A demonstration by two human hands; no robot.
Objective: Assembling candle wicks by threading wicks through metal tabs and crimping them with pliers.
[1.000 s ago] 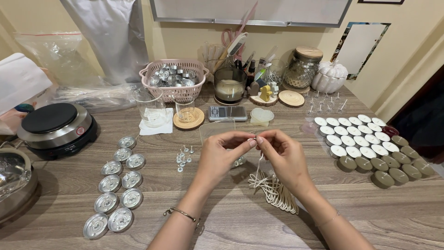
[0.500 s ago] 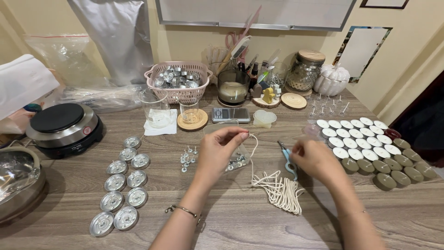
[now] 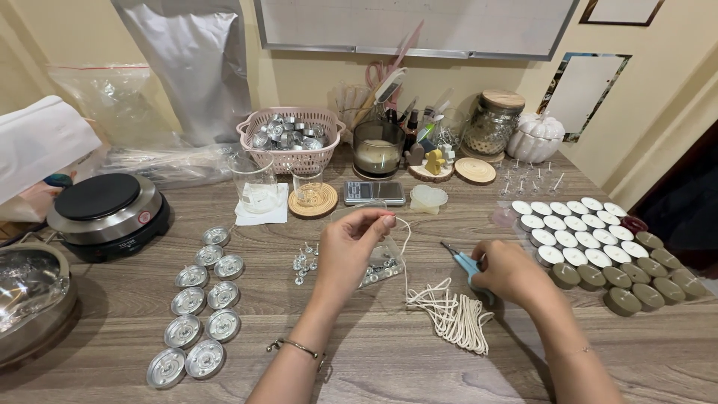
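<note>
Left hand (image 3: 348, 251) pinched on limp, light cotton wick (image 3: 406, 251) near its tip—best held there; right hand (image 3: 508, 271) closed on scissors (image 3: 462, 262) over counter (image 3: 374, 359).

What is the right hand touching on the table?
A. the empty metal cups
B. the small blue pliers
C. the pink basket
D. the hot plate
B. The right hand rests on the blue handles of the small pliers, beside the bundle of white string.
</note>
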